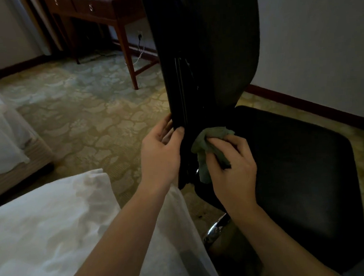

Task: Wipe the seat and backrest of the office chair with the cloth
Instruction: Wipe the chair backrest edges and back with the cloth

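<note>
You risked the chair turning on its chrome base [215, 230] under your push, and the bunched cloth [205, 142] missing the dark crease where backrest [205, 50] met seat [297, 162]. Your left hand [159, 152] gripped the backrest's left edge. Your right hand [232, 168] clutched the cloth low against the backrest.

backrest [209, 49] upright left of seat [297, 173], desk [103, 12] behind, bed [54, 233] at left

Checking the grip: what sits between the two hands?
In the head view, the lower edge of the backrest stands between the left hand, gripping it, and the right hand holding the cloth.
</note>
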Tool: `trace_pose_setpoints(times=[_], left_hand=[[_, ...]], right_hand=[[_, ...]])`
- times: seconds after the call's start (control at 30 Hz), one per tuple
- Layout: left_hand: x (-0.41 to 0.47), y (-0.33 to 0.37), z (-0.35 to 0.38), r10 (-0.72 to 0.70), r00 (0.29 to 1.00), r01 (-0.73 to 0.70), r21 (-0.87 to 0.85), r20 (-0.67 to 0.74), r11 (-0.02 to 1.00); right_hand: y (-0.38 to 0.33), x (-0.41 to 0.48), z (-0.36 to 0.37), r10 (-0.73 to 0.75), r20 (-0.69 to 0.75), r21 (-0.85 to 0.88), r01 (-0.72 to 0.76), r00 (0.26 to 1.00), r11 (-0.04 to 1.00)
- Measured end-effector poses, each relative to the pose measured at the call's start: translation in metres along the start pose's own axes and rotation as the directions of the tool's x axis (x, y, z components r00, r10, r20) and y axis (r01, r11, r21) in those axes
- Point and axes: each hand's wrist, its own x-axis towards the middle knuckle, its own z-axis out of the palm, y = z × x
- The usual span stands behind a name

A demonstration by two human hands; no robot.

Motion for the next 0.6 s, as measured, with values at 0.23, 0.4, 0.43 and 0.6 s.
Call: trace_pose_setpoints(times=[0.23, 0.4, 0.43, 0.6], left_hand=[[0.014, 0.058, 0.004, 0.212, 0.977, -0.212, -0.014, -0.001, 0.977], [0.035, 0.092, 0.006, 0.286, 0.958, -0.286, 0.000, -0.014, 0.958], [0.037, 0.095, 0.005, 0.289, 0.957, -0.289, -0.003, -0.011, 0.957], [0.038, 0.102, 0.006, 0.287, 0.958, -0.287, 0.008, -0.010, 0.958]], right_hand=[[-0.039, 0.070, -0.011, -0.139, -0.100, -0.020, 0.138, 0.985, 0.990], [-0.064, 0.111, -0.002, -0.297, -0.077, -0.074, 0.292, 0.952, 0.954], [-0.066, 0.116, 0.000, -0.329, -0.063, -0.103, 0.321, 0.942, 0.941], [-0.074, 0.123, 0.008, -0.392, 0.007, -0.213, 0.384, 0.920, 0.898]])
